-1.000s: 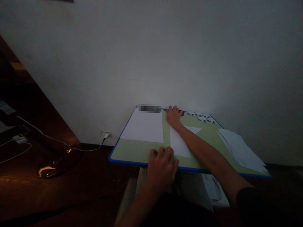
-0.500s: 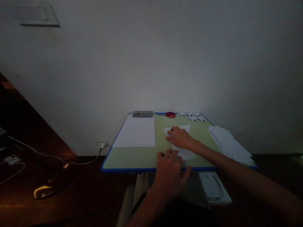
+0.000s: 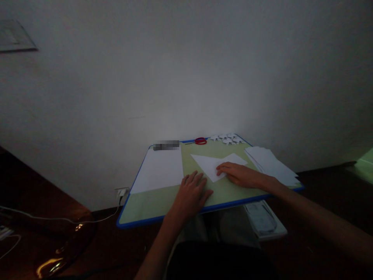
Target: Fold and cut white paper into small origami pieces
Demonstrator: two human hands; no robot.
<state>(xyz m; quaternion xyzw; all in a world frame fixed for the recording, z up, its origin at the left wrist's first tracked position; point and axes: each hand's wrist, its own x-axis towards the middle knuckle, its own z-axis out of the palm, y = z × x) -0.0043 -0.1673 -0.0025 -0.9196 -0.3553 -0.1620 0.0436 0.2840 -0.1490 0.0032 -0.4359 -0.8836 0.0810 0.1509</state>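
Observation:
A folded sheet of white paper (image 3: 206, 166) with pointed corners lies in the middle of the pale green tabletop (image 3: 151, 206). My right hand (image 3: 237, 175) is on its near right part, with the fingers bent together and the paper's edge at the fingertips. The palm side and part of the sheet are hidden beneath that hand. My left hand (image 3: 192, 192) rests at the table's near side, just left of the folded sheet and apart from it. Its fingers are spread and hold nothing.
A white sheet (image 3: 159, 171) lies at the left below a blurred-out patch. Red-handled scissors (image 3: 200, 141) and several small folded paper pieces (image 3: 229, 139) sit along the back edge. Stacked white paper (image 3: 271, 165) is at the right. A cord (image 3: 64, 220) runs to a wall socket.
The folded sheet has turned and lies at a different angle. My right hand has moved down toward its near right part. My left hand has shifted left, and the view has tilted.

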